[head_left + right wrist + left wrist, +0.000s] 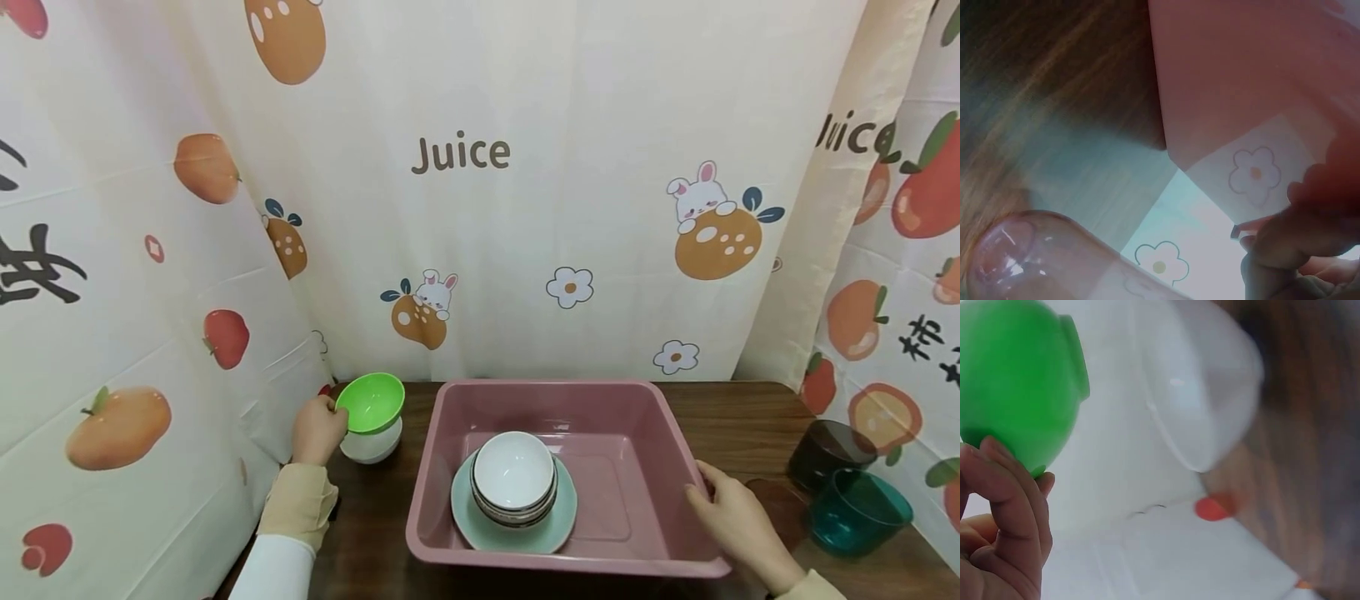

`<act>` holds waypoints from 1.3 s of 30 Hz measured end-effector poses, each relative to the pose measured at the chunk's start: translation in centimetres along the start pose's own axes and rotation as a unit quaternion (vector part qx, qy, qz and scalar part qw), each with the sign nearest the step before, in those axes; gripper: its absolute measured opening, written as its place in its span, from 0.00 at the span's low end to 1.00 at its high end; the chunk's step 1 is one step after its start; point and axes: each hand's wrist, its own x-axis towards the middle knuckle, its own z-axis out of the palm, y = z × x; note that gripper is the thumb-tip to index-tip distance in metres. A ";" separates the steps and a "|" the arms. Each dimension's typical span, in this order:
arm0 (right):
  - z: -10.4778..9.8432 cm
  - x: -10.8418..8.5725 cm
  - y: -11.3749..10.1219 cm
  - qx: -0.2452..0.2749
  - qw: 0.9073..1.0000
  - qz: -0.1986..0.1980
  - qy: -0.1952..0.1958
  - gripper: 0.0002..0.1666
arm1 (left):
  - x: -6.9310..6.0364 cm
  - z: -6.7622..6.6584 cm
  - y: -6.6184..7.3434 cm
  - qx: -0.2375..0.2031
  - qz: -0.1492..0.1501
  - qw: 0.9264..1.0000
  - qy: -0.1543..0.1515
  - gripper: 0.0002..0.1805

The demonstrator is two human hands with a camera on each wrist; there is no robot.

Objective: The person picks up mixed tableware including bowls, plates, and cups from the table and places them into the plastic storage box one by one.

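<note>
My left hand (pixel 318 429) pinches the rim of a bright green bowl (pixel 372 402), tilted and held above a white bowl (pixel 371 446) at the table's left. In the left wrist view a gap shows between the green bowl (pixel 1019 381) and the white bowl (pixel 1210 381). My right hand (pixel 738 521) grips the right rim of a pink rectangular basin (pixel 600 560), thumb on the inner side. Inside the basin, on its left, a pale green plate (pixel 465 508) carries a stack of bowls (pixel 514 471) with a white one on top.
Right of the basin stand a dark glass (pixel 828 454) and a teal glass (pixel 858 512). A clear, pinkish glass (pixel 1041 256) is close to my right hand. Printed curtains (pixel 487 250) hang behind and at both sides of the brown wooden table (pixel 375 533).
</note>
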 end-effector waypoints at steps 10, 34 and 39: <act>-1.6 0.2 -0.2 -0.019 1.000 -0.024 0.008 0.31 | -1.3 -1.4 4.3 -0.015 0.029 0.999 -0.021 0.10; -4.7 1.7 -9.1 0.119 0.980 -0.149 0.063 0.28 | -5.3 0.6 11.7 -0.055 0.111 0.991 -0.047 0.07; -3.6 2.3 -11.5 0.107 0.977 -0.172 0.064 0.26 | -6.1 1.6 12.8 -0.074 0.135 0.985 -0.071 0.07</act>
